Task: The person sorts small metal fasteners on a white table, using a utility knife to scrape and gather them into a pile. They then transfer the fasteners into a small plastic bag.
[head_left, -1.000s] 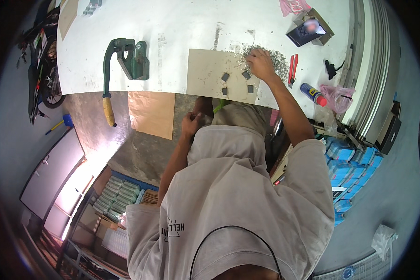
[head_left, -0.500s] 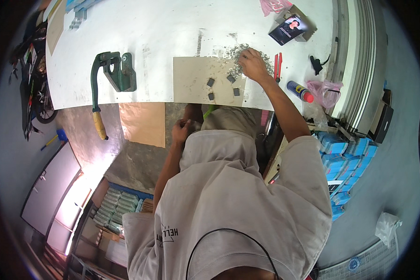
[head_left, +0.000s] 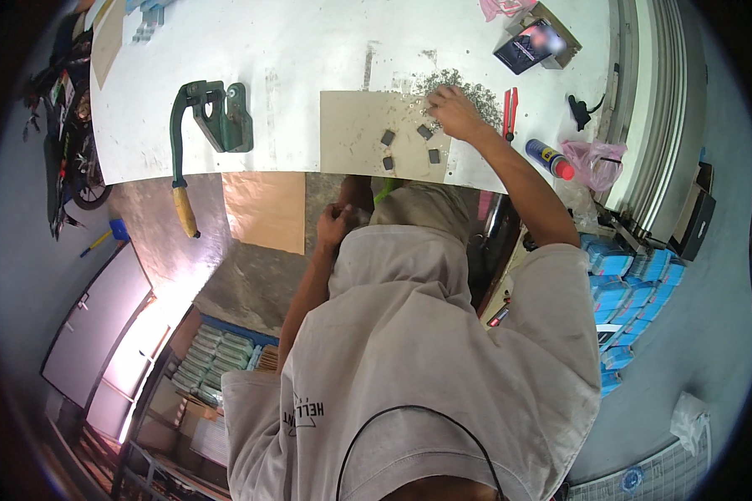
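Observation:
My right hand [head_left: 453, 113] reaches over the white table to the near left edge of a pile of small metallic bits [head_left: 476, 90]. Its fingers are bent and drawn together; what they hold, if anything, is hidden. Beneath the fingertips is the edge of a grey-brown board [head_left: 342, 125], scattered with loose bits. Several small dark rectangular pieces lie on this board, one of them a dark block [head_left: 424, 131] close to my hand. Below the table edge, my left hand [head_left: 332, 224] is closed beside my leg, its contents too small or covered to make out.
A green lever press [head_left: 217, 117] with a yellow handle [head_left: 185, 213] sits at the table's left. Right of the pile lie a red cutter [head_left: 510, 113], a spray can [head_left: 550, 159] and a pink plastic bag [head_left: 593, 164]. A phone [head_left: 526, 48] leans on a box farther back.
The whole view has shifted a little, so the table appears farther right and higher. Relative to the board, my right hand has moved slightly left and nearer. My left hand stays by my leg.

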`<state>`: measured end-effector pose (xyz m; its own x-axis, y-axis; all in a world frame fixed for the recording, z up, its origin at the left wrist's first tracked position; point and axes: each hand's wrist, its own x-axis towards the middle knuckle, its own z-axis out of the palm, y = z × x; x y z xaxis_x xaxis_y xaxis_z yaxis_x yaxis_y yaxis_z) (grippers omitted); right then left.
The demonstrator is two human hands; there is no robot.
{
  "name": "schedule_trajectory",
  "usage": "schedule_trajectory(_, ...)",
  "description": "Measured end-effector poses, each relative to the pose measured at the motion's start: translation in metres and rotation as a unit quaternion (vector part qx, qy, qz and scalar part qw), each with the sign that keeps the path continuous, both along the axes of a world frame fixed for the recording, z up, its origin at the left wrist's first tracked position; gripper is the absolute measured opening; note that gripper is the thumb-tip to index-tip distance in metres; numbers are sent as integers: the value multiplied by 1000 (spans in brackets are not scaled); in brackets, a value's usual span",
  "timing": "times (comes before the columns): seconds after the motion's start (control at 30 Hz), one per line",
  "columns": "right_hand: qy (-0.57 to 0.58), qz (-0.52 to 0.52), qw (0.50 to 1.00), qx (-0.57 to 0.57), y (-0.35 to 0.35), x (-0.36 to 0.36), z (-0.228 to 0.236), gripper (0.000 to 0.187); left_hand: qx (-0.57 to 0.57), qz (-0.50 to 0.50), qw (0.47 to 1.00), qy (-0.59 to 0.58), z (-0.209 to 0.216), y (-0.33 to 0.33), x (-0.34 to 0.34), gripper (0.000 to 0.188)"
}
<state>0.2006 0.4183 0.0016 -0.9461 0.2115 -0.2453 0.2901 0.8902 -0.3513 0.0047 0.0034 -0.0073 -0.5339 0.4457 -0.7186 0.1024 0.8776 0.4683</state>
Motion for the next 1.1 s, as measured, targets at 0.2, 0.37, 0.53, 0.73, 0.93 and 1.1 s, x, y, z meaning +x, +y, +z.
schedule_trajectory(0.2, 48, -19, 999, -7, -21, 21, 4, 29, 4, 22, 1000, -7, -15, -9, 4, 47)
schedule_trajectory(0.37, 41, -19, 999, 9, -21, 21, -13, 31, 16, 8, 1000, -3, -3, 5, 4, 45)
schedule_trajectory(0.53, 65, -81, 994, 16, -6, 18, -5, 25, -10, 17, 1000, -6, -3, 1, 4, 47)
schedule_trajectory(0.73, 62, -1, 998, -2, -22, 12, -13, 36, 6, 22, 1000, -16, -3, 3, 3, 49)
schedule_trajectory(0.93, 91, -74, 992, 36, -10, 11, -28, 25, -35, 2, 999, -36, 5, 13, 0, 52)
schedule_trajectory(1.1, 129, -55, 990, -5, -15, 0, -15, 23, -36, -16, 999, -5, 12, 19, 1, 50)
